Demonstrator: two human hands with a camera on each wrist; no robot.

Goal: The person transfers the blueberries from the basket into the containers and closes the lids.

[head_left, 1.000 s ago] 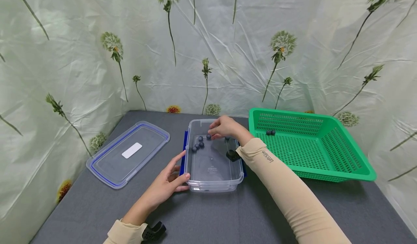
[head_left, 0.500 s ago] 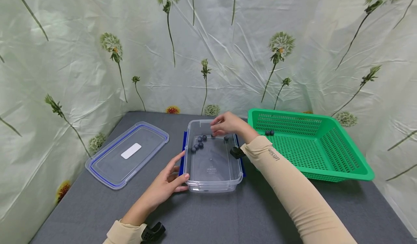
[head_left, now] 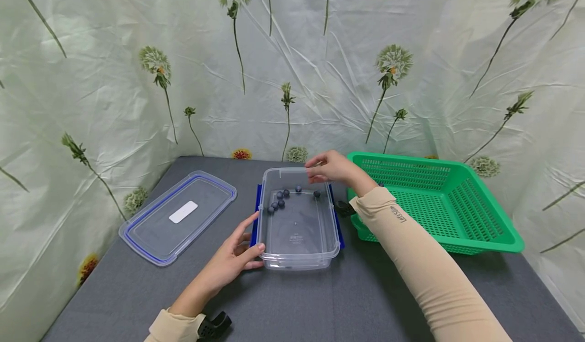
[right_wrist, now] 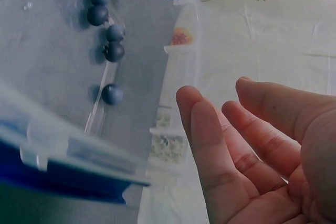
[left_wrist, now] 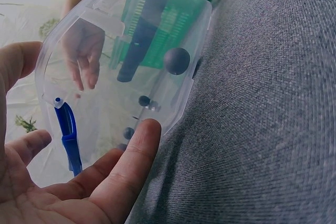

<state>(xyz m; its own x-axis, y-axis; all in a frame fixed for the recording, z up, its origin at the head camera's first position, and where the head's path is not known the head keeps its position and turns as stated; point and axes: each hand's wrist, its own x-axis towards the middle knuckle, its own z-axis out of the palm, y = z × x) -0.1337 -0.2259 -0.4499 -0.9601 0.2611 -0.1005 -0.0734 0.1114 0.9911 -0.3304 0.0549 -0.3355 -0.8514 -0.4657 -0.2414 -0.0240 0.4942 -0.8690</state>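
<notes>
A clear plastic food container (head_left: pixel 297 263) with blue side clips stands in the middle of the grey table. Several blueberries (head_left: pixel 281 203) lie on its floor, mostly toward the back left. One blueberry (head_left: pixel 317 194) is apart from the others, near the right wall. My left hand (head_left: pixel 233 258) steadies the container's left side, its fingers (left_wrist: pixel 131 166) extended along the wall and the thumb at the rim. Above the container's back right corner hovers my right hand (head_left: pixel 335 168). Its fingers (right_wrist: pixel 210 129) are loosely bent with nothing between them.
A green perforated basket (head_left: pixel 495 220) stands at the right, partly behind my right forearm; something dark shows in it beside the wrist. The container's lid (head_left: pixel 201 230), with a blue seal and white label, lies at the left. A flower-printed curtain (head_left: pixel 320 78) hangs behind the table.
My right hand has let go of a blueberry by the container's back wall and risen up and rightward. The left hand has stayed on the container's side.
</notes>
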